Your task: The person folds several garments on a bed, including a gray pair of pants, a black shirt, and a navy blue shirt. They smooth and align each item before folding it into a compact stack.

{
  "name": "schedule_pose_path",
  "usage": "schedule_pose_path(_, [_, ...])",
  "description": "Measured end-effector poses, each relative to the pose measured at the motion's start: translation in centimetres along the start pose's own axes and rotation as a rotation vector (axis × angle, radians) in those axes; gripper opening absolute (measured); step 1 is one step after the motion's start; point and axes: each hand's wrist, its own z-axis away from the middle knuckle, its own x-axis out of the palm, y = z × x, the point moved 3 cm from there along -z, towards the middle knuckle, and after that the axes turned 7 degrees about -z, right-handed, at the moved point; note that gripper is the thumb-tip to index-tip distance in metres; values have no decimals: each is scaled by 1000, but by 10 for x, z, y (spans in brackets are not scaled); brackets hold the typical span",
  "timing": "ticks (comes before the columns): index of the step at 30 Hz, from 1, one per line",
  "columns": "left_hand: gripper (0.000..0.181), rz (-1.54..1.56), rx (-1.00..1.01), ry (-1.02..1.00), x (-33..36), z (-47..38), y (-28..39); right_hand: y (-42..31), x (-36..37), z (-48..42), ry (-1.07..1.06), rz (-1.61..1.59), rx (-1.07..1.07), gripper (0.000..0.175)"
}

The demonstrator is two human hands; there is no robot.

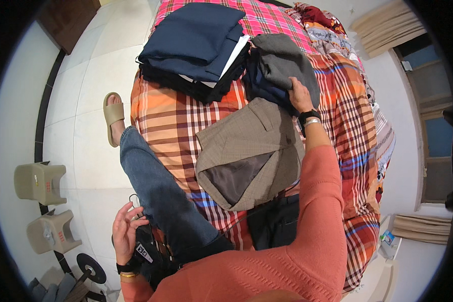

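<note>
My right hand (300, 96) grips the edge of a grey folded garment (292, 56) on the bed, thumb side toward the pile. Dark navy cloth (262, 81) lies underneath that garment. Closer to me is a folded brown-grey suit jacket (245, 151), its dark lining (238, 179) showing. On the left, my left hand (124, 230) is raised with fingers apart beside my jeans leg (162, 188). A hanger's metal hook (133, 196) shows just past its fingertips; whether they touch is unclear. Black items (145, 241) lie partly behind this hand.
A tall stack of folded navy garments (196, 34) stands on the plaid bed cover (162, 109). Black trousers (275, 222) lie near my right elbow. Two plastic stools (41, 183) and a dumbbell (91, 268) are on the tiled floor (98, 151) by the left wall.
</note>
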Motion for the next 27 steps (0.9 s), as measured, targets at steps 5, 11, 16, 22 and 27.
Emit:
schedule_pose_path(5, [64,-42,-53,63,-7,-6,-5,-2,-34,-33,-301,-151,95,42])
schedule_pose_path(11, [60,-82,-46,53,-8,-20,-9,32,-43,-113,358,-497,374,43])
schedule_pose_path(16, [62,-74,-53,119,-6,-21,-8,48,-17,-145,94,-418,497,60])
schedule_pose_path(22, [62,-97,-60,97,-1,-22,-5,74,-16,-147,337,-1016,632,12])
schedule_pose_path(27, [71,-75,-89,140,1,-23,-4,92,-18,-143,843,-1522,476,51])
